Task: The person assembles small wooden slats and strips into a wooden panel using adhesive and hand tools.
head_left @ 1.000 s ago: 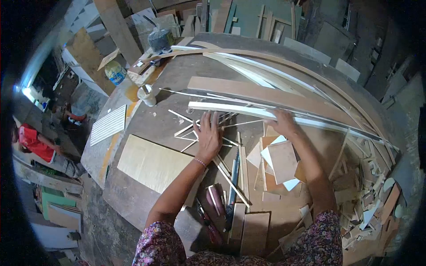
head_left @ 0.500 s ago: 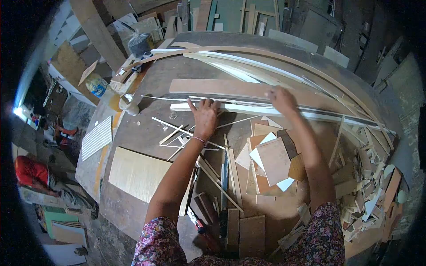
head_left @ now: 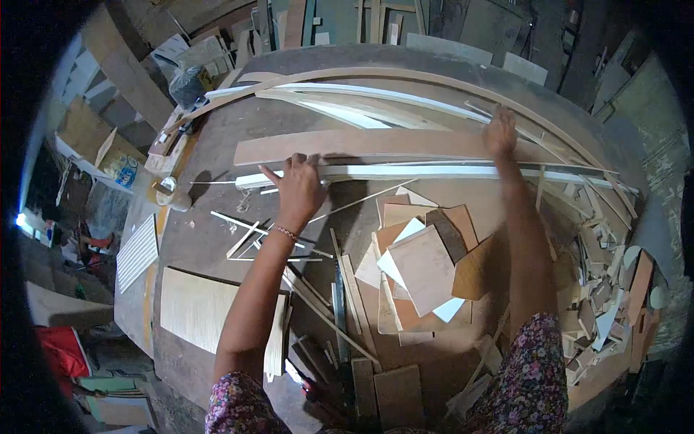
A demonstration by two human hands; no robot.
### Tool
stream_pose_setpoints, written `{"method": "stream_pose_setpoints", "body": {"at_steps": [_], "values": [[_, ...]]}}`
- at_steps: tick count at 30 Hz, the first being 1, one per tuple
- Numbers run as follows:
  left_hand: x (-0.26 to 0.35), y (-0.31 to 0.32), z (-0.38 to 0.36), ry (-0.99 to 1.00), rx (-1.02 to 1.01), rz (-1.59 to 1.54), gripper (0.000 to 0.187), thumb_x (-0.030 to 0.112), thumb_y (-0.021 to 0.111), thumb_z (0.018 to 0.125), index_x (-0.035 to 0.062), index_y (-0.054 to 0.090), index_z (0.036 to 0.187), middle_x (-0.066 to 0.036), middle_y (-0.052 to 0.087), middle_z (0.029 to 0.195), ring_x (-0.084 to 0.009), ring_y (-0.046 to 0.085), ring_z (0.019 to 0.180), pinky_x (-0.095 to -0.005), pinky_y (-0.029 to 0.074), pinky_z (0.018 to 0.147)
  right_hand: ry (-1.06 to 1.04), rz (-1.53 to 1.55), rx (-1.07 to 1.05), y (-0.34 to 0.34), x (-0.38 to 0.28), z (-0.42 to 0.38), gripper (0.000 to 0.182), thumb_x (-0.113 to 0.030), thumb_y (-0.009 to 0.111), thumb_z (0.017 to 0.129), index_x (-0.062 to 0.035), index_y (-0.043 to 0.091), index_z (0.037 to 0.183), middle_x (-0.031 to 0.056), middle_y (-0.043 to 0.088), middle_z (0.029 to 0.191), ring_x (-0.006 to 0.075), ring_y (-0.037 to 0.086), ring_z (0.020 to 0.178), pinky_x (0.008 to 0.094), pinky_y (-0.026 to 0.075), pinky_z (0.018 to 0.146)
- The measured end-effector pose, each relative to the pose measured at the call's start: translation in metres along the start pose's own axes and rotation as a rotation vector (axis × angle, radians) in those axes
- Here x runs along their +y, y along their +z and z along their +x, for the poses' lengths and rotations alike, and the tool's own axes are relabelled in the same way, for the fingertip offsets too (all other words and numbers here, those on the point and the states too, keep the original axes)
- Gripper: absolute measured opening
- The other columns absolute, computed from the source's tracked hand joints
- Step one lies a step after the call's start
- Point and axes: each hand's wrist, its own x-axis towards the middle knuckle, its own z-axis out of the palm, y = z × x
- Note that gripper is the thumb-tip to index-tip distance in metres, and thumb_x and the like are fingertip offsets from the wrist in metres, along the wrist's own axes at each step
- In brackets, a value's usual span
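Observation:
My left hand (head_left: 300,186) rests across a long white-faced wood strip (head_left: 405,172) near its left end, thumb and fingers spread over it. Just beyond lies a long flat brown board (head_left: 347,146). My right hand (head_left: 500,136) is stretched over the right part of that board, fingers extended and slightly blurred. A thin pale stick (head_left: 477,111) runs up to those fingers and on past them. Beyond it curves a long bent brown strip (head_left: 405,73). Several thin offcut sticks (head_left: 242,242) lie crossed on the table, left of my left forearm.
A stack of square wood samples (head_left: 423,266) sits between my forearms. Scrap pieces (head_left: 603,304) pile up at the right edge. A light plywood sheet (head_left: 194,304), a ribbed white panel (head_left: 137,253) and a small pot (head_left: 173,195) are on the left. A person in red (head_left: 61,354) is at lower left.
My right hand has moved right and farther out, its fingers extending toward the thin stick. My left hand stays at the white-faced strip. The view has shifted; the person in red shows lower.

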Motion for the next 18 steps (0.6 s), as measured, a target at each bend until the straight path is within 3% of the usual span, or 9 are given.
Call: {"method": "stream_pose_setpoints", "body": {"at_steps": [5,8,11,14,16,18], "values": [[0.035,0.005,0.022,0.094,-0.108,-0.157,0.045,0.016,0.052,0.077,0.0127,0.043,0.121,-0.011,0.044,0.121,-0.0289,0.041,0.114,-0.0675,0.013,0.092,0.075,0.022,-0.06,0.0,-0.003,-0.005,0.052,-0.019,0.048,0.079,-0.01,0.033,0.128,0.0106,0.041,0.126,0.0325,0.034,0.119,0.0612,0.029,0.089],[0.074,0.019,0.032,0.168,-0.136,-0.183,0.046,0.018,0.053,0.079,0.0133,0.041,0.122,-0.01,0.043,0.123,-0.0279,0.04,0.115,-0.0666,0.015,0.092,0.122,-0.012,-0.242,-0.011,-0.01,-0.002,0.045,-0.016,0.047,0.079,-0.0115,0.041,0.123,0.0089,0.046,0.121,0.0281,0.04,0.115,0.0598,0.03,0.088],[0.114,0.033,0.039,0.22,-0.143,-0.213,0.047,0.018,0.054,0.079,0.0124,0.04,0.123,-0.009,0.041,0.125,-0.0273,0.04,0.115,-0.0662,0.017,0.092,-0.112,-0.182,-0.284,-0.01,-0.011,-0.007,0.035,-0.011,0.046,0.078,-0.0117,0.051,0.113,0.0079,0.052,0.114,0.0251,0.047,0.108,0.059,0.031,0.087],[0.144,0.034,0.045,0.286,-0.056,-0.217,0.049,0.016,0.055,0.078,0.01,0.039,0.124,-0.011,0.037,0.128,-0.0283,0.039,0.116,-0.0642,0.019,0.092,-0.265,0.013,0.056,-0.025,-0.019,-0.019,0.029,-0.008,0.046,0.076,-0.0114,0.057,0.102,0.0092,0.055,0.109,0.025,0.053,0.1,0.0524,0.035,0.088],[0.159,0.036,0.049,0.31,0.096,-0.251,0.05,0.015,0.055,0.077,0.0093,0.038,0.123,-0.013,0.036,0.128,-0.0291,0.038,0.116,-0.0626,0.02,0.093,-0.385,0.223,0.01,-0.05,-0.029,-0.023,0.028,-0.006,0.046,0.076,-0.0103,0.058,0.101,0.0114,0.055,0.107,0.0281,0.054,0.098,0.0435,0.038,0.088],[0.165,0.028,0.052,0.315,0.202,-0.274,0.049,0.014,0.053,0.077,0.0076,0.038,0.123,-0.014,0.036,0.127,-0.0302,0.036,0.117,-0.0595,0.02,0.095,-0.416,0.354,-0.181,-0.079,-0.048,-0.024,0.025,-0.005,0.045,0.075,-0.0075,0.057,0.097,0.016,0.058,0.097,0.0312,0.056,0.092,0.0396,0.043,0.08]]}}
